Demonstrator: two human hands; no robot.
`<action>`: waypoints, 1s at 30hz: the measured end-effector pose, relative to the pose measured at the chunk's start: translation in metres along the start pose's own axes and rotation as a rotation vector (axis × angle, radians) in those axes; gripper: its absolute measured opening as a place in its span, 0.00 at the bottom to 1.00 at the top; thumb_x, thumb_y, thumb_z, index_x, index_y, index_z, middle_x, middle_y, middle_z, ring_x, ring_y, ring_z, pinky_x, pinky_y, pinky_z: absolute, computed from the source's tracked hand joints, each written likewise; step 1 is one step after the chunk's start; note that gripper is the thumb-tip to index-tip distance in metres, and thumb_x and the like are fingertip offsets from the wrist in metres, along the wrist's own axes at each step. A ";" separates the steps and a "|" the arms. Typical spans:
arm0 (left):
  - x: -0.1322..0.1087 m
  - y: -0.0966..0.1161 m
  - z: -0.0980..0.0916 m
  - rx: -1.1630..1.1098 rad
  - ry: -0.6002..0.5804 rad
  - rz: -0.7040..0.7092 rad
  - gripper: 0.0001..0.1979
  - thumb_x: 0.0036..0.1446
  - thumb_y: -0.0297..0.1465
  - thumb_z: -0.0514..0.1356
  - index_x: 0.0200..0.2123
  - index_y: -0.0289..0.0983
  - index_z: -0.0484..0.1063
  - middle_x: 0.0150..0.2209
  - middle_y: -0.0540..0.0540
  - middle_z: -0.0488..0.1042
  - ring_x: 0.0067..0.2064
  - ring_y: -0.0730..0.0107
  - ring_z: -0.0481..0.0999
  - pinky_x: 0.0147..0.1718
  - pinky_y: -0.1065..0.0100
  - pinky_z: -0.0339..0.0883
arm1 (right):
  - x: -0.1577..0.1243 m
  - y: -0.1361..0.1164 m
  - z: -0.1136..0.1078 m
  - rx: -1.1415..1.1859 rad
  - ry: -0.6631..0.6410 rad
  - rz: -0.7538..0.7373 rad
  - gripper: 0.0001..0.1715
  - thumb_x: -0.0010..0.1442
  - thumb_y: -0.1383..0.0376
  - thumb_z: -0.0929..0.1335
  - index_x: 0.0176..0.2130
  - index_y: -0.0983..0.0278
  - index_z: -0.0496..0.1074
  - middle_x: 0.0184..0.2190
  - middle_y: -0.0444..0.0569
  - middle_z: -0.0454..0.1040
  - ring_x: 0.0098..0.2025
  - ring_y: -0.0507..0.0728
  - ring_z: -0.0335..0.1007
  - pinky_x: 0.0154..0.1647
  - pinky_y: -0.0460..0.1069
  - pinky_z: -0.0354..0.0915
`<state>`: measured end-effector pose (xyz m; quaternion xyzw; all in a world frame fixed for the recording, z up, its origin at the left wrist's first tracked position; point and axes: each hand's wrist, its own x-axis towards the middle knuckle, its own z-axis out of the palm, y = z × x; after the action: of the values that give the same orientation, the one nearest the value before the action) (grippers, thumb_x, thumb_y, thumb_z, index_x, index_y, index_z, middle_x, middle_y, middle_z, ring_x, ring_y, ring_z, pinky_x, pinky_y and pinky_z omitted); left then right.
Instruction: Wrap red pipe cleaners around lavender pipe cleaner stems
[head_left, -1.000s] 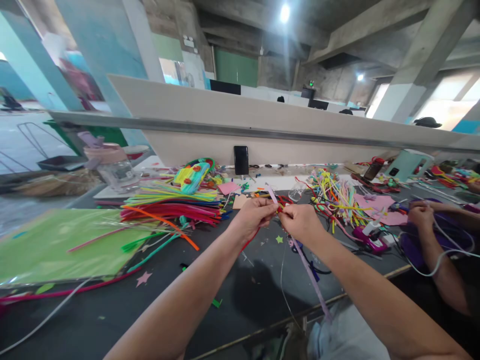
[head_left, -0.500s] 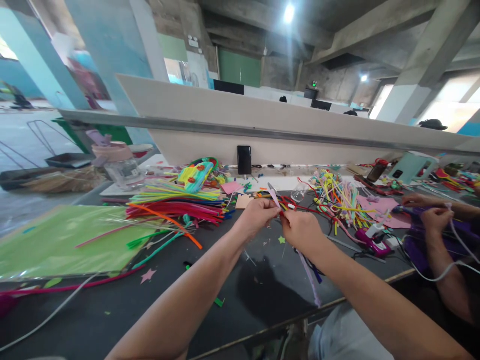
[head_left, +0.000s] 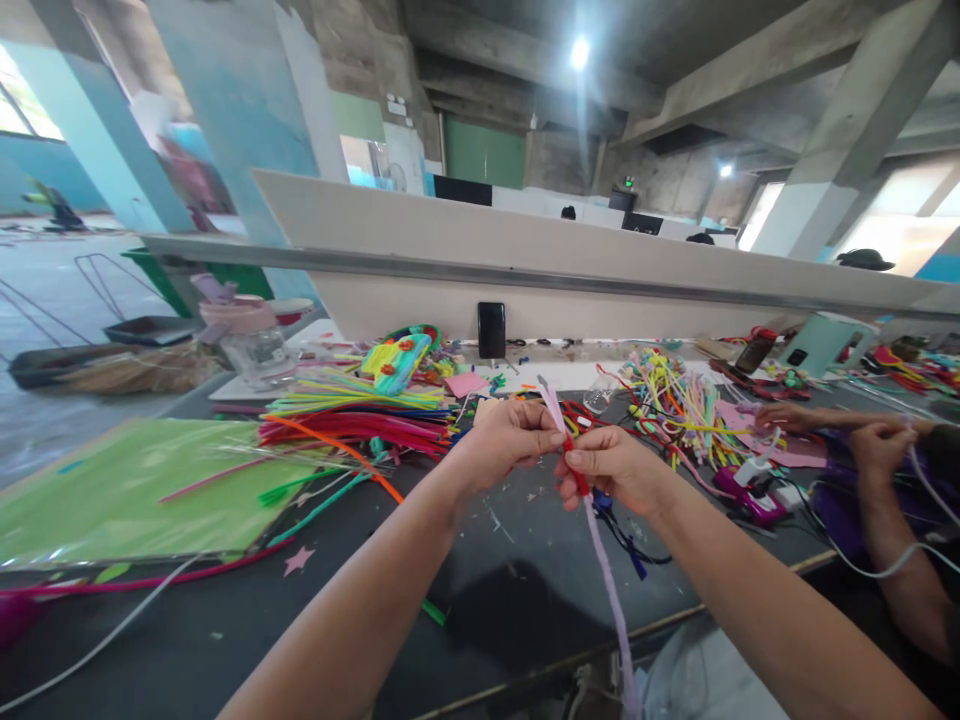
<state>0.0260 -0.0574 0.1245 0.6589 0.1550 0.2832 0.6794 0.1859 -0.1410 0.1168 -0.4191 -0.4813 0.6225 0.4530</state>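
Over the middle of the dark table, my left hand [head_left: 517,437] pinches a lilac pipe cleaner [head_left: 609,585] near its upper end, where pale tips stick up past the fingers. A red band [head_left: 577,478], perhaps another pipe cleaner, is wrapped around it. My right hand [head_left: 619,468] is closed on this red part, thumb on top, just beside the left fingertips. Below the right hand the lilac length hangs past the table's front edge. Fingers partly cover the red wrap, so its ends cannot be made out.
Bundles of coloured pipe cleaners [head_left: 360,425] lie at left, beside a green plastic-wrapped sheet [head_left: 150,490]. A phone [head_left: 492,330] leans against the partition. At right are a mixed pile of pipe cleaners [head_left: 675,400], a purple power strip [head_left: 754,490] and a co-worker's hands [head_left: 881,445].
My right hand has turned, so its fingers and the red wrap now show. The lilac length hangs lower and straighter. The co-worker's farther hand has shifted left.
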 end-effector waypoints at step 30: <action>-0.001 -0.003 0.007 0.050 0.005 0.000 0.12 0.42 0.34 0.66 0.23 0.30 0.71 0.17 0.53 0.63 0.17 0.84 0.53 0.16 0.75 0.41 | -0.013 -0.006 0.010 -0.466 0.186 -0.076 0.15 0.52 0.56 0.67 0.31 0.66 0.71 0.23 0.48 0.75 0.25 0.53 0.71 0.28 0.47 0.63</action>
<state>0.0303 -0.0637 0.1224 0.6749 0.1638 0.2810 0.6623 0.1808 -0.1545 0.1259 -0.5492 -0.5835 0.4359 0.4097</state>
